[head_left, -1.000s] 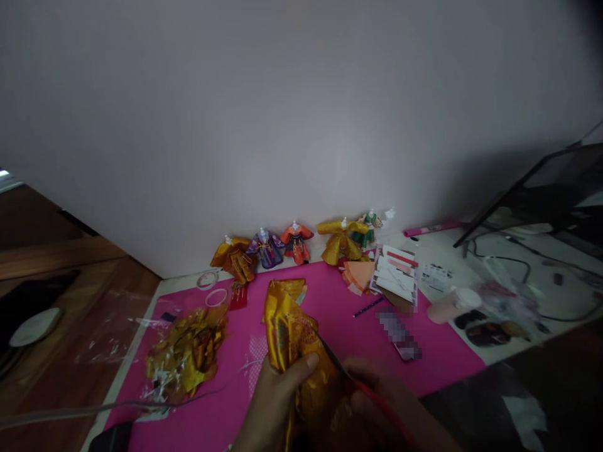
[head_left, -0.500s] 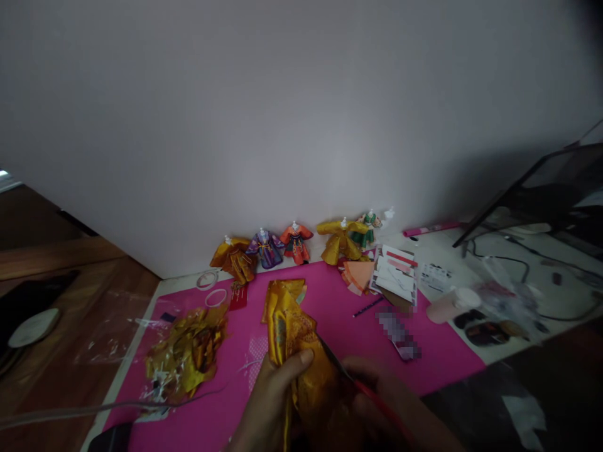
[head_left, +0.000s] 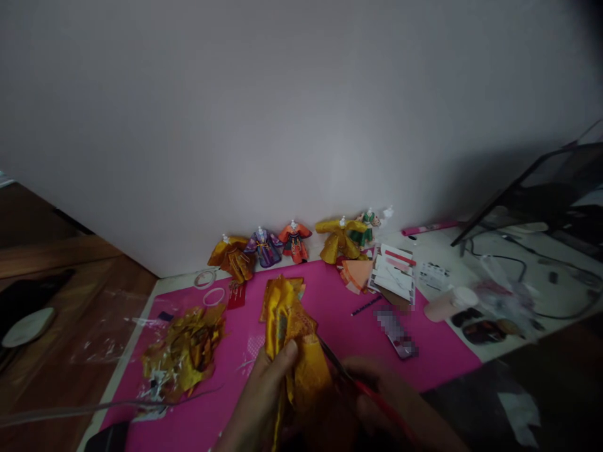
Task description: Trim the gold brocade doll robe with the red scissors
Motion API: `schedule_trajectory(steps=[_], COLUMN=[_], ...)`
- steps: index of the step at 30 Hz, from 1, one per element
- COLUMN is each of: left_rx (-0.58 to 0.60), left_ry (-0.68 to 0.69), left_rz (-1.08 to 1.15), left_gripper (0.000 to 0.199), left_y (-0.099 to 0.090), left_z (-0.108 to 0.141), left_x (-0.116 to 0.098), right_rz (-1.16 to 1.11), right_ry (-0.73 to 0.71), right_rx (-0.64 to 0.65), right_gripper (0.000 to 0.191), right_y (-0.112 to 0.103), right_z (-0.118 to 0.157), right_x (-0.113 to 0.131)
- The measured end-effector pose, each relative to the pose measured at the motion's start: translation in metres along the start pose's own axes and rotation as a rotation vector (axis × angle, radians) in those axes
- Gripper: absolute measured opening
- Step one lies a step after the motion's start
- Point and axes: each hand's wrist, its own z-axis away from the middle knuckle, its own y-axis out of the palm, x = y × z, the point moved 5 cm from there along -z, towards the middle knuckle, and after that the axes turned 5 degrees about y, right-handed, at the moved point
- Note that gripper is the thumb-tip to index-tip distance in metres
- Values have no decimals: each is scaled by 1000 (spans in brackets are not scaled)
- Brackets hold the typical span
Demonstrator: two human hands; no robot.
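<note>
Shiny gold fabric (head_left: 301,351) hangs in folds near the bottom middle, gripped by my left hand (head_left: 268,383) with the thumb pressed on its front. My right hand (head_left: 377,389) is closed around a red-handled tool, seemingly scissors (head_left: 372,395), whose dark blade slants up to the fabric's right edge. Whether the blade touches the cloth I cannot tell. The lower part of the fabric is dark and partly out of view. Behind it, another gold piece (head_left: 264,301) lies on the pink mat (head_left: 339,301).
Against the wall stand several small dressed figures, among them a purple one (head_left: 264,246) and an orange one (head_left: 294,242). Gold scraps (head_left: 188,351) are heaped at left. To the right lie a phone (head_left: 396,333), papers (head_left: 394,270), a pale bottle (head_left: 451,304) and cables.
My left hand and the gold fabric have shifted slightly left, and the fabric's lower part hangs differently. The right hand and red-handled tool stay nearly in place.
</note>
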Motion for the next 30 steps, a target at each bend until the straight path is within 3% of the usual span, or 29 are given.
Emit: schedule_trajectory(steps=[5, 13, 21, 24, 27, 30], left_rx=[-3, 10, -5, -10, -5, 15], left_ry=[62, 78, 32, 37, 29, 32], left_rz=[-17, -54, 5, -9, -16, -25], left_gripper=[54, 56, 48, 44, 45, 48], left_y=[3, 6, 15, 18, 18, 18], left_z=[-2, -2, 2, 4, 4, 3], left_x=[-3, -6, -9, -11, -11, -9], right_rz=[-11, 17, -31, -21, 15, 10], right_ry=[25, 136, 87, 89, 73, 65], right_rx=[38, -71, 23, 51, -2, 23], right_gripper=[37, 52, 81, 73, 61, 62], right_y=[4, -6, 2, 2, -3, -2], right_z=[4, 12, 10, 12, 16, 16], right_x=[15, -22, 1, -4, -7, 0])
